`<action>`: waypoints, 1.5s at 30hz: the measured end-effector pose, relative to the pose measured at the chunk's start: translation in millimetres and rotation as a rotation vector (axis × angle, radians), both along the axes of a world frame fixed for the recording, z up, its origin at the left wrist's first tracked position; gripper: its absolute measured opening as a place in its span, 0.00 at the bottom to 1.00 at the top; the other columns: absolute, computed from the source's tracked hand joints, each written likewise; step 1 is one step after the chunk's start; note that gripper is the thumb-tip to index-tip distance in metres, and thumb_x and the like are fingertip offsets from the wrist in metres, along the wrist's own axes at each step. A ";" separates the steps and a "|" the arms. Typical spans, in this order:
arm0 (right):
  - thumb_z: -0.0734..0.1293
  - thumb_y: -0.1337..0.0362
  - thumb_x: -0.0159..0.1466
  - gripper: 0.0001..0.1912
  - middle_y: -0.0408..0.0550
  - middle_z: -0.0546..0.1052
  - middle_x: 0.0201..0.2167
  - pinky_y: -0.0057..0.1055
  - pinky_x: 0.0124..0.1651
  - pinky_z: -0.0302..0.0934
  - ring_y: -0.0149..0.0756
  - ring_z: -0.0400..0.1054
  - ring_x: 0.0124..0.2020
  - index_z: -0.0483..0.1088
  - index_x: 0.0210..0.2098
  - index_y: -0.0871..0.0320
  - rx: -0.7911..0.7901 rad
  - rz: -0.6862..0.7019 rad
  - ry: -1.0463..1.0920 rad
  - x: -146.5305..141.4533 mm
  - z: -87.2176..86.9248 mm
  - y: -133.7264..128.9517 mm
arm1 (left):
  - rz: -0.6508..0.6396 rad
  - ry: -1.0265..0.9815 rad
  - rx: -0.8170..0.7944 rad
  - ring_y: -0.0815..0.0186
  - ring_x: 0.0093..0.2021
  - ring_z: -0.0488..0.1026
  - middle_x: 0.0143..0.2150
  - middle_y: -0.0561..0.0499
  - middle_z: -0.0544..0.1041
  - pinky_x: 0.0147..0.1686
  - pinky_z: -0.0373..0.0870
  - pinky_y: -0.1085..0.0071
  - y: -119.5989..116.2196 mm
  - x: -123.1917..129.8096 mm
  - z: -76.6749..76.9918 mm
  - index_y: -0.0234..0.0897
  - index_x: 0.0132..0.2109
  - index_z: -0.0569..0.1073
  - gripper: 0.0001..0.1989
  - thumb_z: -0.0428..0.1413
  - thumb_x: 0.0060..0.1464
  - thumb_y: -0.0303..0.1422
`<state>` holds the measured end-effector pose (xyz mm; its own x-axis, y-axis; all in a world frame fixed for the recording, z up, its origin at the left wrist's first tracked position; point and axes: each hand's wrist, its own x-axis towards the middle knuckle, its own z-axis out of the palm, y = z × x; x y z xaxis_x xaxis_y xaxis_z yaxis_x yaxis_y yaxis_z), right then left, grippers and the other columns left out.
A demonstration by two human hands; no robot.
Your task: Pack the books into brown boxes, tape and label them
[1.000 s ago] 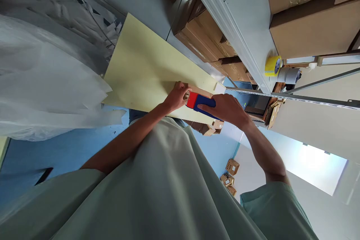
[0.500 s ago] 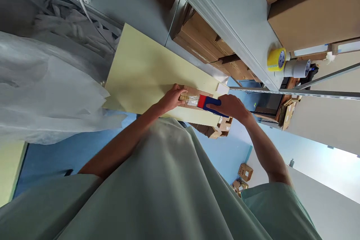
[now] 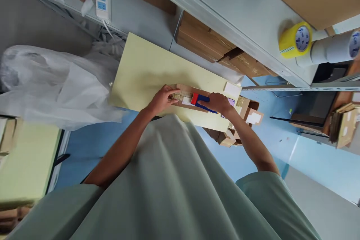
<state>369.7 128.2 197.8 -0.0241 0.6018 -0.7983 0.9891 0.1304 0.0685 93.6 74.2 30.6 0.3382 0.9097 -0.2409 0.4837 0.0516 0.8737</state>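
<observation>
A narrow brown cardboard box (image 3: 184, 89) lies on the pale yellow tabletop (image 3: 157, 67); shiny clear tape and a white patch show on its upper face. My left hand (image 3: 163, 99) is curled at the box's left end, thumb and fingers gripping it. In my right hand (image 3: 219, 102) is a blue hand tool with a red end (image 3: 195, 98), its exact kind unclear. The red end rests at or just over the middle of the box. Beside my right wrist, part of a phone-like screen (image 3: 231, 102) shows.
A white power strip (image 3: 102, 2) sits beyond the table. Yellow tape (image 3: 292, 41) and white rolls (image 3: 334, 48) stand on the grey shelf overhead. Brown cartons (image 3: 202, 37) line the back. Plastic sheeting (image 3: 64, 86) hangs at the left; open boxes (image 3: 250, 114) lie past the right end.
The red end of the tool has shifted slightly left along the box, and my right hand with it. My left hand has also moved a little left. The whole view has turned.
</observation>
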 end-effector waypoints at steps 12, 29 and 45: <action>0.64 0.42 0.79 0.30 0.63 0.84 0.61 0.35 0.53 0.70 0.55 0.81 0.59 0.76 0.69 0.54 -0.006 0.026 0.171 9.7 -1.0 -2.6 | 0.432 0.386 0.091 0.38 0.88 0.34 0.86 0.20 0.38 0.83 0.44 0.39 -23.7 116.4 14.6 0.21 0.83 0.45 0.47 0.48 0.78 0.56; 0.65 0.32 0.74 0.36 0.64 0.85 0.36 0.40 0.43 0.70 0.54 0.82 0.40 0.83 0.41 0.60 -0.080 -0.053 0.147 152.8 36.1 -8.2 | 0.417 0.629 0.085 0.36 0.87 0.38 0.86 0.18 0.41 0.83 0.42 0.37 -16.1 120.7 7.3 0.15 0.83 0.43 0.52 0.42 0.76 0.59; 0.68 0.46 0.77 0.26 0.70 0.85 0.53 0.37 0.48 0.71 0.57 0.82 0.56 0.82 0.56 0.64 -0.004 -0.061 0.108 126.8 -39.4 -20.1 | 0.389 0.723 0.058 0.26 0.72 0.64 0.69 0.12 0.67 0.72 0.62 0.32 -12.0 121.2 10.5 0.10 0.82 0.44 0.53 0.39 0.74 0.59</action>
